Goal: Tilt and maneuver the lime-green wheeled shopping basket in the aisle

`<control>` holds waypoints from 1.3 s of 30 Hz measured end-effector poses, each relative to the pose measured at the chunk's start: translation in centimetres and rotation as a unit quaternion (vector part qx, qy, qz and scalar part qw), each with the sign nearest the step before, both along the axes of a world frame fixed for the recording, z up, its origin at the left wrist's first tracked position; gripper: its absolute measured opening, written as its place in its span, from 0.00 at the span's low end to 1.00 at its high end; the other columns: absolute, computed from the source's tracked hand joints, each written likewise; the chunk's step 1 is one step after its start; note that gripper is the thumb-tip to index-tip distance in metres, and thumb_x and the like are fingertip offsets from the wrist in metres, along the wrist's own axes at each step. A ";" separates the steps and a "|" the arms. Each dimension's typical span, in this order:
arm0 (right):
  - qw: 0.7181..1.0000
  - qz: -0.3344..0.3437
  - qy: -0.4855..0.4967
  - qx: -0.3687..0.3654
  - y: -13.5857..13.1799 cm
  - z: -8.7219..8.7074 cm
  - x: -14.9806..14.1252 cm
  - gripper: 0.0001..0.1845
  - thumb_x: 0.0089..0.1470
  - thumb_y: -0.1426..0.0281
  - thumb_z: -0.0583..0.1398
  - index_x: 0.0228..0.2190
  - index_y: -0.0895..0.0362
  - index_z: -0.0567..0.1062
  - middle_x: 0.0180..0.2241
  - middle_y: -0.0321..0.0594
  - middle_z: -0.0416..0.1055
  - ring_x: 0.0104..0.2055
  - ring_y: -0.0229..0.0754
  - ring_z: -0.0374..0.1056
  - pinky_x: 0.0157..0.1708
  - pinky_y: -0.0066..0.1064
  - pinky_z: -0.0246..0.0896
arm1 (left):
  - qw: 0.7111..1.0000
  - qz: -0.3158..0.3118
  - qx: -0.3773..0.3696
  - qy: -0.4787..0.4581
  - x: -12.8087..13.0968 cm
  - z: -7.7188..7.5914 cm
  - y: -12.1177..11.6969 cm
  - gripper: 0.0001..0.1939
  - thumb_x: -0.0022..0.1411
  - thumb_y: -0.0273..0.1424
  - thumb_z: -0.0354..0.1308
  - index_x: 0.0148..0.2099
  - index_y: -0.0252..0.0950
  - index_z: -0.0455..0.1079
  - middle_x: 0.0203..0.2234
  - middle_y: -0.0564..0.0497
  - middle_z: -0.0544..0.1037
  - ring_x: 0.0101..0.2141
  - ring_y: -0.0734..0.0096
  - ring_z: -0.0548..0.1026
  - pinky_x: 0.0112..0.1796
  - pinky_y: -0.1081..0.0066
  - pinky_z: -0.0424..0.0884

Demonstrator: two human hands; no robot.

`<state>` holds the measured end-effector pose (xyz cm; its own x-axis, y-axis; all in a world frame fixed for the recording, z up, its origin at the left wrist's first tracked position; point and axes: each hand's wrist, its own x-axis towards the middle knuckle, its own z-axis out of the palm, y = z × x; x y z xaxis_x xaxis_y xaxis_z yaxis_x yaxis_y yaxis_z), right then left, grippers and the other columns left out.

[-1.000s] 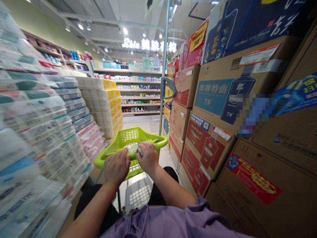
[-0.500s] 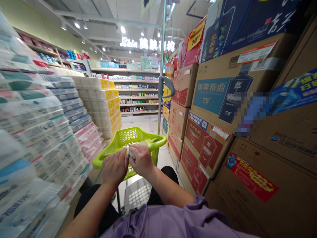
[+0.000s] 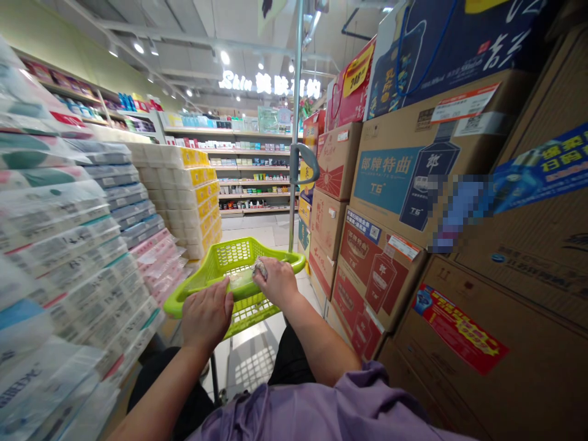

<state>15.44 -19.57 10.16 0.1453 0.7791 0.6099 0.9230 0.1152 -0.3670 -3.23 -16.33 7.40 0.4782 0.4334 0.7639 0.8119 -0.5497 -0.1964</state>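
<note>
A bright green plastic shopping cart (image 3: 229,245) stands in front of me, its slotted basket facing forward. My left hand (image 3: 206,311) is closed over the left part of the cart's handle (image 3: 243,290), fingers curled round it. On the right part of the handle is my right hand (image 3: 278,282), closed on a crumpled pale grey cloth (image 3: 259,267). The cloth pokes out between thumb and fingers and touches the handle; most of it is hidden in the palm. A gap of bare handle shows between the two hands.
Wrapped tissue packs (image 3: 73,245) are piled close on the left, with yellow-sided paper stacks (image 3: 197,202) beyond. Printed cartons (image 3: 383,269) rise high on the right. A metal pole (image 3: 294,208) with a grey loop stands beside the cart's right front. Stocked shelves (image 3: 257,165) line the far end.
My right hand has slid right along the handle with the cloth, away from my left hand. Both hands were together before. The view has shifted slightly.
</note>
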 end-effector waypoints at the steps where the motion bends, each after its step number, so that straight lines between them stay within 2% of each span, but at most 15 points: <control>1: 1.000 -0.002 -0.006 -0.004 -0.1 0.2 -0.1 0.16 0.58 0.63 0.56 0.47 0.52 0.71 0.43 0.42 0.75 0.44 0.46 0.70 0.47 0.38 0.58 | 1.000 -0.002 -0.003 -0.004 -0.1 0.0 -0.1 0.20 0.67 0.35 0.44 0.54 0.32 0.68 0.39 0.42 0.79 0.37 0.56 0.75 0.40 0.60 0.61; 6: 0.999 -0.029 -0.016 -0.002 -1.1 0.0 -0.8 0.18 0.57 0.62 0.56 0.48 0.54 0.71 0.41 0.46 0.74 0.42 0.48 0.69 0.45 0.41 0.59 | 0.999 -0.017 -0.016 -0.030 -0.3 0.2 -1.2 0.20 0.66 0.36 0.45 0.52 0.32 0.69 0.39 0.41 0.79 0.38 0.55 0.76 0.40 0.60 0.62; 8: 1.000 -0.019 -0.008 0.017 -1.5 -0.2 -1.3 0.19 0.57 0.63 0.57 0.49 0.55 0.71 0.42 0.47 0.74 0.43 0.48 0.69 0.46 0.41 0.59 | 0.999 -0.011 -0.018 -0.027 -0.4 0.3 -1.7 0.20 0.67 0.36 0.44 0.52 0.32 0.69 0.39 0.42 0.79 0.38 0.55 0.76 0.39 0.60 0.62; 12: 0.995 0.090 -0.011 0.045 -2.2 -0.1 -1.9 0.19 0.55 0.65 0.58 0.49 0.53 0.71 0.46 0.42 0.73 0.48 0.45 0.67 0.50 0.37 0.58 | 0.999 0.009 -0.033 -0.023 -0.6 0.8 -2.1 0.22 0.68 0.38 0.40 0.51 0.32 0.70 0.39 0.41 0.80 0.36 0.55 0.76 0.37 0.60 0.63; 15: 0.987 0.155 -0.033 0.031 -2.4 0.5 -2.0 0.19 0.55 0.64 0.60 0.49 0.51 0.70 0.48 0.38 0.73 0.51 0.42 0.67 0.52 0.36 0.57 | 0.998 0.006 -0.045 -0.032 -0.4 1.2 -2.1 0.24 0.69 0.38 0.36 0.56 0.33 0.67 0.46 0.40 0.78 0.38 0.56 0.77 0.35 0.63 0.64; 20: 0.991 0.128 -0.025 -0.005 -1.7 1.0 -1.6 0.21 0.60 0.61 0.55 0.54 0.52 0.66 0.50 0.41 0.72 0.52 0.45 0.67 0.51 0.39 0.59 | 0.997 -0.047 -0.062 0.000 0.7 1.7 -1.6 0.28 0.70 0.43 0.36 0.65 0.34 0.55 0.57 0.39 0.69 0.46 0.57 0.75 0.38 0.65 0.69; 23: 0.991 0.127 -0.030 -0.023 -1.4 0.9 -1.4 0.22 0.63 0.61 0.51 0.55 0.53 0.64 0.52 0.43 0.71 0.53 0.46 0.66 0.49 0.40 0.61 | 0.994 -0.093 -0.055 0.028 1.5 1.8 -1.5 0.30 0.68 0.46 0.39 0.66 0.37 0.54 0.60 0.40 0.66 0.53 0.55 0.70 0.43 0.63 0.69; 25: 0.991 0.123 -0.034 -0.033 -1.4 0.9 -1.4 0.23 0.63 0.62 0.50 0.57 0.55 0.62 0.54 0.45 0.69 0.53 0.47 0.66 0.49 0.42 0.61 | 0.992 -0.109 -0.053 0.038 1.7 1.9 -1.6 0.30 0.68 0.47 0.40 0.66 0.39 0.54 0.60 0.41 0.66 0.54 0.54 0.69 0.44 0.62 0.69; 31: 0.992 0.123 -0.008 -0.029 -2.5 1.0 -1.5 0.23 0.60 0.62 0.54 0.55 0.55 0.61 0.50 0.47 0.71 0.52 0.47 0.67 0.50 0.43 0.60 | 0.992 -0.111 -0.050 0.029 1.0 1.6 -1.7 0.27 0.67 0.45 0.42 0.63 0.39 0.59 0.53 0.42 0.73 0.51 0.55 0.72 0.43 0.62 0.70; 36: 0.981 0.189 -0.004 -0.047 -3.0 1.0 -0.3 0.22 0.57 0.63 0.59 0.52 0.52 0.65 0.57 0.44 0.65 0.59 0.47 0.62 0.53 0.44 0.58 | 0.993 -0.103 -0.039 0.042 1.0 1.6 -2.2 0.28 0.66 0.46 0.44 0.63 0.40 0.59 0.58 0.40 0.68 0.52 0.52 0.71 0.39 0.62 0.70; 39: 0.979 0.202 0.008 -0.039 -2.7 1.0 0.2 0.23 0.56 0.64 0.60 0.53 0.53 0.65 0.55 0.43 0.68 0.57 0.45 0.63 0.53 0.40 0.59 | 0.992 -0.097 -0.048 0.066 1.5 1.9 -2.6 0.27 0.65 0.45 0.48 0.64 0.43 0.58 0.56 0.41 0.69 0.52 0.50 0.70 0.38 0.61 0.69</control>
<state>15.65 -22.30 11.20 -0.1738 0.8189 0.5470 0.8020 0.4401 -0.4039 -1.75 -18.92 9.25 0.6529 0.3917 0.6482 0.6600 -0.7141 -0.2332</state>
